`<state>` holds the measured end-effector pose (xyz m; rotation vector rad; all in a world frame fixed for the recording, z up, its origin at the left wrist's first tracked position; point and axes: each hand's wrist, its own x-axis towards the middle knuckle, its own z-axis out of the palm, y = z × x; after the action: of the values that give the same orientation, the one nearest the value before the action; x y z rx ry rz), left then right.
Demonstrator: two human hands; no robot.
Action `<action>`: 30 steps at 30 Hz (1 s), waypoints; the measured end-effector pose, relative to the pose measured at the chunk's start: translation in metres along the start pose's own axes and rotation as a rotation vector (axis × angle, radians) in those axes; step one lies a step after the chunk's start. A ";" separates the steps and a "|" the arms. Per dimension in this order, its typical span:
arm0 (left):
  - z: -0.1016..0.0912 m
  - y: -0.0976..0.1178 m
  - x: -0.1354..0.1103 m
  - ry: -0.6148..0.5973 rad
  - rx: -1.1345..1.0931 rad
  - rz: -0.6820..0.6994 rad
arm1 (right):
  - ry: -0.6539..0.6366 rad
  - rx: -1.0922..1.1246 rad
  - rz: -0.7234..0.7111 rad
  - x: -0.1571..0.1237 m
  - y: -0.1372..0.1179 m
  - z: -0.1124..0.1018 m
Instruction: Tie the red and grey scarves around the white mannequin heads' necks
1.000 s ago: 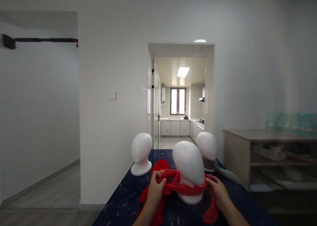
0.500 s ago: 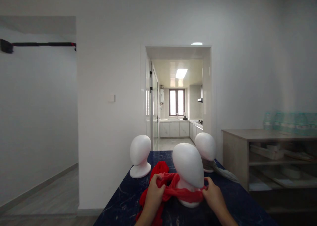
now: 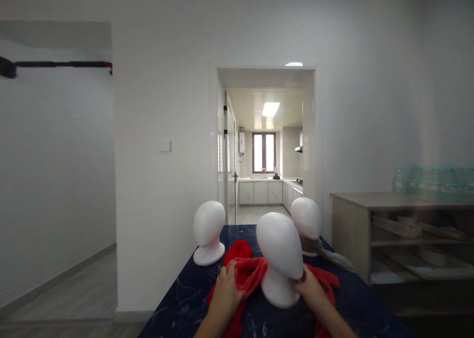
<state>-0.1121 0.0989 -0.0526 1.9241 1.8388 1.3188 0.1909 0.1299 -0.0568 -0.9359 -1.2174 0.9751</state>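
A white foam mannequin head (image 3: 280, 246) stands upright on its round base at the near middle of the table. To its left, my left hand (image 3: 226, 286) is closed on a red scarf (image 3: 252, 274), which runs toward the head's neck and passes out of sight behind it. More of the scarf shows beyond my right wrist, spreading right and down. My right hand (image 3: 309, 284) is curled against the right side of the neck, thumb in front. Its fingertips are partly hidden, so what they grip is unclear. Behind my left hand lies a bunched brighter red cloth (image 3: 239, 249).
On the dark blue marbled table (image 3: 185, 298), a second foam head (image 3: 209, 224) stands back left. A third foam head (image 3: 305, 219) at back right has grey cloth (image 3: 335, 257) around its neck. A shelf unit (image 3: 350, 219) with bottles (image 3: 431, 180) stands right, and a doorway opens ahead.
The red strip across the front of the neck is gone from there, and scarf now shows to the right of the head. My right hand has moved slightly inward against the neck.
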 end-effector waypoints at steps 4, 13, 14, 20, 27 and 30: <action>0.004 -0.015 -0.002 -0.041 -0.002 -0.068 | -0.042 -0.008 -0.017 -0.001 0.019 0.017; -0.041 0.039 -0.001 0.042 0.077 0.142 | 0.054 -0.188 -0.135 0.004 0.001 0.008; -0.053 0.053 0.001 0.067 0.048 0.166 | 0.117 -0.208 -0.158 0.006 -0.006 0.003; -0.135 0.131 0.020 0.286 -0.586 0.097 | 0.405 -0.357 -0.076 0.014 -0.030 -0.020; -0.216 0.192 0.072 0.391 -1.162 0.149 | 0.463 -0.280 -0.036 0.006 -0.035 -0.009; -0.223 0.208 0.103 0.315 -1.200 0.157 | 0.442 -0.296 -0.029 0.003 -0.035 -0.005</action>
<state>-0.1290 0.0451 0.2640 1.2040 0.5728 2.1321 0.1992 0.1218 -0.0237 -1.2843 -1.0045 0.5293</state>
